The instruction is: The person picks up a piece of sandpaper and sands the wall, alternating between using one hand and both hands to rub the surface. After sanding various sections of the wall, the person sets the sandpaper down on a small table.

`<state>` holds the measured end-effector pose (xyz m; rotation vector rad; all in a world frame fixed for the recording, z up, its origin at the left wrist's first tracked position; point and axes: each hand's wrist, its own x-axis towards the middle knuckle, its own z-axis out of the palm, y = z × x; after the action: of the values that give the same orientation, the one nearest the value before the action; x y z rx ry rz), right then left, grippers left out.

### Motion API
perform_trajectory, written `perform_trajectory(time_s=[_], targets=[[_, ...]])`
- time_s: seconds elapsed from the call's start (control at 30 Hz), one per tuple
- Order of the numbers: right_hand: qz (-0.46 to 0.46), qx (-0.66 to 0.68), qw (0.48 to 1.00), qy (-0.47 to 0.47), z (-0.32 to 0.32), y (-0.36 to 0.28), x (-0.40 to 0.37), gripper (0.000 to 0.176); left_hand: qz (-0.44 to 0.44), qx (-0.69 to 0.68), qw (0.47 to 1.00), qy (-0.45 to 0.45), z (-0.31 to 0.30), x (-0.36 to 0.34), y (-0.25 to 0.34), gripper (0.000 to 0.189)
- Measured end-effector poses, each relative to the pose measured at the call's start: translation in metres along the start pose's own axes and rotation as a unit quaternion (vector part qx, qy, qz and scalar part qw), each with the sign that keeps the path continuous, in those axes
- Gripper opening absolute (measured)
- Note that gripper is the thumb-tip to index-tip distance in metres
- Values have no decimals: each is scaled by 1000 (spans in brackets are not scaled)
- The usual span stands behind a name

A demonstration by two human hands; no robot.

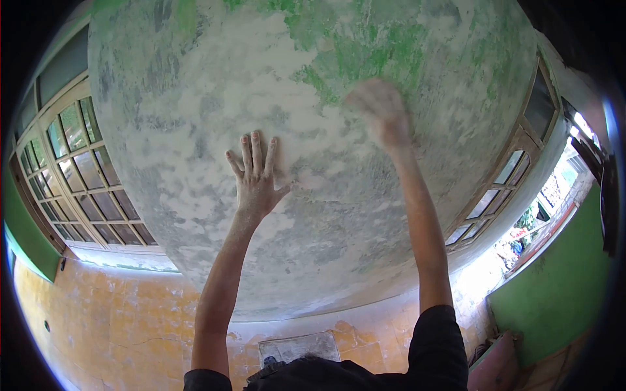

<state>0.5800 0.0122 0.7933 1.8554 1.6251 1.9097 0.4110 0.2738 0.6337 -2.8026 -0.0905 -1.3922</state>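
Observation:
In front of me rises a wall (313, 241) with patchy white and grey plaster and scraps of green paint in its upper part. My left hand (253, 176) lies against it, fingers spread and dusted with pale powder, holding nothing. Higher and to the right, my right hand (381, 114) is over the wall just below a large green paint patch (372, 55). Motion blurs its fingers, so whether anything is under or in them cannot be made out.
A paned door (81, 169) stands to the left, and a framed window (495, 182) to the right. Below are yellow floor tiles (130, 326) and a grey flat slab (300, 345) near the wall's foot. A green low wall (548, 280) is at lower right.

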Motion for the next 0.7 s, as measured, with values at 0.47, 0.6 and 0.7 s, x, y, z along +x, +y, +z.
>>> perform_trajectory(time_s=[0.47,0.6,0.7], targets=[[212,6,976,57,1,23,2,44,21,-16,1000,-10,2,-1,-5,134],[363,-119,911,155,10,-14,11,45,20,-10,1000,-10,0,0,-5,135],[127,-48,990,28,7,-43,5,44,23,-12,1000,2,1,-1,-4,137]])
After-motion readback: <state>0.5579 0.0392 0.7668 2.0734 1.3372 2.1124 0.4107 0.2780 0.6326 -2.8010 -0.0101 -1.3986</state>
